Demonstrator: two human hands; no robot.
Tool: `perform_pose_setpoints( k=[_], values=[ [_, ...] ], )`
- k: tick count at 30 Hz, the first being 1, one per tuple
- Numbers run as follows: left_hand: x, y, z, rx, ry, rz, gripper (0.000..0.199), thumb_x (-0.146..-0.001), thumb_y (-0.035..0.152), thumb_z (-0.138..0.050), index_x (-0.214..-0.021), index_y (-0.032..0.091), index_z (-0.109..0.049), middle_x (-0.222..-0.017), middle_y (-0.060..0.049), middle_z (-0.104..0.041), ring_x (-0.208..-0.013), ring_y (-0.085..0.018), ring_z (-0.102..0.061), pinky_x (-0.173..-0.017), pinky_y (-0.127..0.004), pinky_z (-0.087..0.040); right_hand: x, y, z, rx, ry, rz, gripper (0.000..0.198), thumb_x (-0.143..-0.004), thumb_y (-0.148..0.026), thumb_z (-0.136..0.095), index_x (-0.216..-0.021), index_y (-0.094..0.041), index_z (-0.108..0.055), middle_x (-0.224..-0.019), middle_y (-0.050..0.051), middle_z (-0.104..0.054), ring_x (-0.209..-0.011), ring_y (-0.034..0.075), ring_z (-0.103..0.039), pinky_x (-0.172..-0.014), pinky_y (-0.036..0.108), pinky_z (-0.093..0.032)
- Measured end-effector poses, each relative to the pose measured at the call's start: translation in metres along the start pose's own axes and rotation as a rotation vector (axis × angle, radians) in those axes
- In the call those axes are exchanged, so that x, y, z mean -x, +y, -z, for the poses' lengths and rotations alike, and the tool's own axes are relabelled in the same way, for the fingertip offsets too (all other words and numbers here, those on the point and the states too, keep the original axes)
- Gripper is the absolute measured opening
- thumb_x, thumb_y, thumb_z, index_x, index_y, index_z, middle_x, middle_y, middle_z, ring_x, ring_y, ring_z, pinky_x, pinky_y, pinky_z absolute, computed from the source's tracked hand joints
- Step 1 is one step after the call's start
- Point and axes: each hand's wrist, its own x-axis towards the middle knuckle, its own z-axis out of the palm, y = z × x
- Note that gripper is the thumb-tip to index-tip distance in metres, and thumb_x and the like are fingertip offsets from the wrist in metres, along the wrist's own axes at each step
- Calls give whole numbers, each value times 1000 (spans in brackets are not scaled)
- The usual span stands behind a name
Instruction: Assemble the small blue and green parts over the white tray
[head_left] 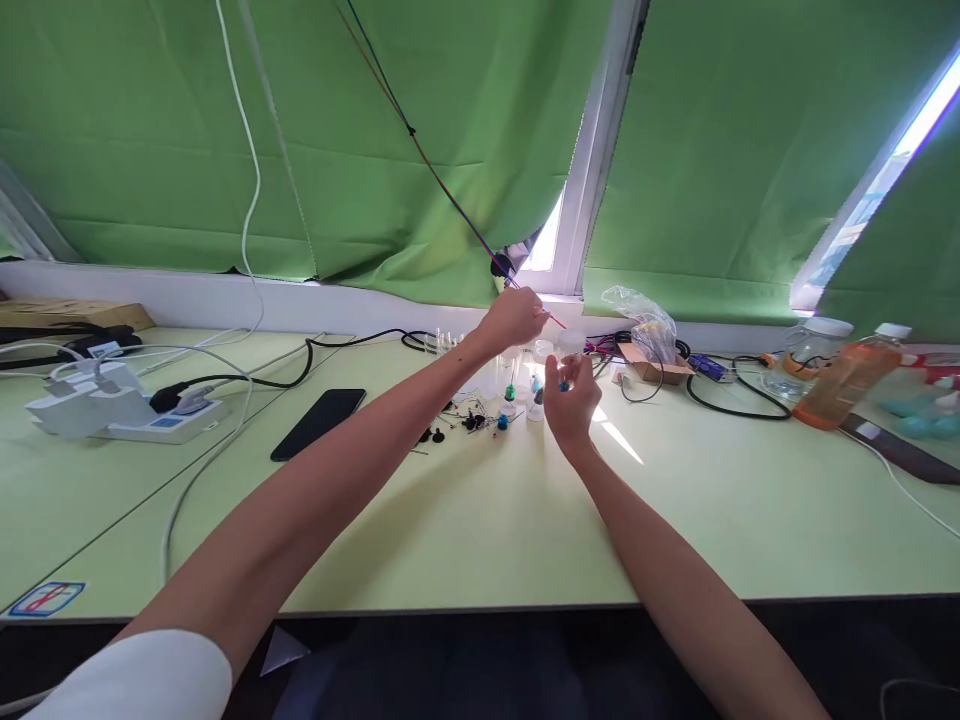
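Note:
My left hand is closed above the small clear containers. A thin red stick or wire sticks out from its fingertips to the right; which of the two it is, I cannot tell. Just to the right, my right hand is curled, with a small blue piece at its fingertips. Behind that hand stand clear plastic cups. Left of it are a green part in a clear container and a blue knob-like part. Small black parts and thin pins lie scattered on the table.
A black phone lies left of my forearm. A white power strip with plugs and cables is farther left. At the back right are a small cardboard box, looped black cables and an orange bottle. Thin wires hang from above.

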Motion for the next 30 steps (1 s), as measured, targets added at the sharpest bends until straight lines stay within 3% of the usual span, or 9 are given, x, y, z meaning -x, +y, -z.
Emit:
perform_pose_setpoints(
  k=[4, 11, 18, 24, 30],
  values=[
    [-14, 12, -19, -157, -209, 67, 26, -84, 34, -62, -98, 13, -68, -97, -14, -69, -105, -28, -60, -88, -36, -46, -14, 24, 1, 32, 163, -102, 31, -88, -52, -47, -85, -21, -47, -77, 3, -59, -72, 19, -56, -73, 32, -43],
    [-18, 32, -24, -208, -357, 187, 40, -79, 34, -68, -115, 16, -63, -124, -16, -60, -115, -29, -59, -95, -37, -46, -21, 48, -5, 58, 98, -280, 31, -87, -53, -46, -83, -22, -44, -85, 8, -62, -80, 23, -59, -78, 36, -42],
    [-21, 35, -26, -252, -371, 124, 37, -79, 22, -68, -113, 11, -63, -122, -19, -59, -108, -29, -62, -86, -33, -50, -20, 56, -8, 38, 34, -349, 34, -84, -56, -48, -80, -22, -44, -83, 8, -63, -81, 24, -59, -78, 36, -42],
    [-23, 25, -32, -258, -275, 2, 35, -85, 23, -61, -117, 9, -61, -121, -21, -59, -110, -32, -61, -88, -37, -50, -20, 65, -10, 53, -30, -405, 34, -83, -55, -52, -76, -23, -45, -78, 5, -63, -77, 22, -60, -76, 33, -42],
    [-30, 19, -36, -224, -206, -98, 29, -92, 23, -51, -113, 7, -63, -114, -21, -63, -105, -29, -63, -87, -36, -49, -23, 66, -8, 85, 46, -544, 35, -86, -57, -47, -78, -23, -45, -84, 8, -65, -83, 24, -62, -79, 34, -44]
  ],
)
